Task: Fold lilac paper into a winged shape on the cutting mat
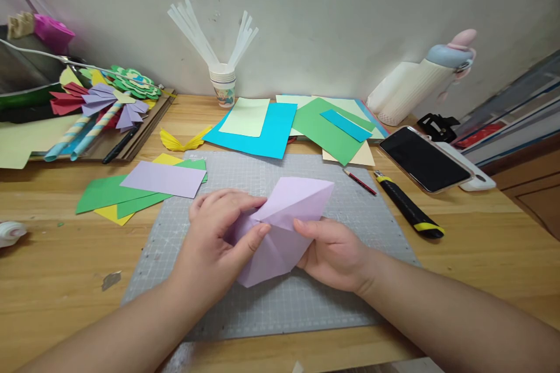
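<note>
A partly folded lilac paper [286,218] is held just above the grey cutting mat [280,303] at the middle of the wooden desk. My left hand [216,239] pinches its left side, thumb and fingers closed on a fold. My right hand [335,253] grips the paper's lower right edge, thumb on top. One flap of the paper stands up toward the back right.
Loose green, yellow and lilac sheets [144,189] lie left of the mat; blue and green sheets [301,125] lie behind it. A pencil [359,181], a black-yellow knife [409,210] and a phone [424,158] are at right. Paper crafts [105,105] and a cup of strips [222,84] stand at the back.
</note>
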`<action>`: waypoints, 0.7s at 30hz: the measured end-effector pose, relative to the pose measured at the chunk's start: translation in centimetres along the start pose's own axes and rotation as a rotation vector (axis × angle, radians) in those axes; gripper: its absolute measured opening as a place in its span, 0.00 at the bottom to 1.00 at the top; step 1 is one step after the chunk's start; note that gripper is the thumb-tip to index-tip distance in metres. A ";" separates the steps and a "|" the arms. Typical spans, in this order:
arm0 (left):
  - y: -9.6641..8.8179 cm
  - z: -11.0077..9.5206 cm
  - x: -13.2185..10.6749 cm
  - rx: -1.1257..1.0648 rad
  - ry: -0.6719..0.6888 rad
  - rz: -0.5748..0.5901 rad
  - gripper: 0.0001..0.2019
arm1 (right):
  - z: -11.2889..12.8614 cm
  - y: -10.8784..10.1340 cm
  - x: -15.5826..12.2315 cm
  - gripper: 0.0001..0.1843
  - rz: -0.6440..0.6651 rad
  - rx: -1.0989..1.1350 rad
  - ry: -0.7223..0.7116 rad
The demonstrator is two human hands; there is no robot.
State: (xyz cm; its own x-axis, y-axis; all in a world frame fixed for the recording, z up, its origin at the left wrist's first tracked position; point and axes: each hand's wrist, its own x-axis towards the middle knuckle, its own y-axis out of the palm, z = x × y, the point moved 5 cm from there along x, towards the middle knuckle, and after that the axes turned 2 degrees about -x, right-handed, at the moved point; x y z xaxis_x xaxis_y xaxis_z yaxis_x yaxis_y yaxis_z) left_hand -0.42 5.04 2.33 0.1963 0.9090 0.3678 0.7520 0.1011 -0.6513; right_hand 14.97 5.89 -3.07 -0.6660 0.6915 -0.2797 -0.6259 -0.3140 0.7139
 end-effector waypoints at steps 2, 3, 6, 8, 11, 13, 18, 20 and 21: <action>-0.2 -0.1 -0.1 0.017 0.006 -0.006 0.09 | 0.0 -0.1 0.1 0.16 -0.012 0.017 0.009; -0.3 -0.2 -0.1 0.023 0.008 -0.011 0.10 | 0.0 -0.1 0.1 0.16 -0.012 0.027 0.007; -0.6 -0.2 -0.3 0.010 0.035 -0.029 0.10 | 0.3 -0.3 0.3 0.14 -0.021 0.028 -0.018; -0.7 -0.2 -0.4 -0.027 0.044 -0.033 0.12 | 0.7 -0.6 0.4 0.13 -0.048 -0.001 -0.039; -0.7 -0.2 -0.4 -0.100 0.025 -0.027 0.13 | 1.4 -1.1 0.6 0.14 -0.064 -0.055 -0.066; -0.6 -0.3 -0.4 -0.133 0.031 -0.008 0.12 | 1.8 -1.2 0.8 0.15 -0.048 -0.079 -0.069; 0.1 -0.8 -0.3 -0.147 0.127 0.098 0.16 | 2.1 -1.3 1.3 0.15 0.020 -0.105 -0.041; 0.5 -0.8 -0.3 -0.126 0.158 0.152 0.18 | 2.1 -1.3 1.4 0.15 0.039 -0.113 -0.031; 0.7 -0.7 -0.4 -0.114 0.160 0.174 0.19 | 2.0 -1.4 1.5 0.15 0.042 -0.113 -0.028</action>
State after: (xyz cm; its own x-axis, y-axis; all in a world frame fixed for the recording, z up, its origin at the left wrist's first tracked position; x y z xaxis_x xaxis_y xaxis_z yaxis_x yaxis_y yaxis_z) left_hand 0.48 4.48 2.22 0.4195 0.8321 0.3627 0.7621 -0.1058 -0.6387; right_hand 15.68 8.67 -3.15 -0.6818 0.6937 -0.2322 -0.6408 -0.4132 0.6470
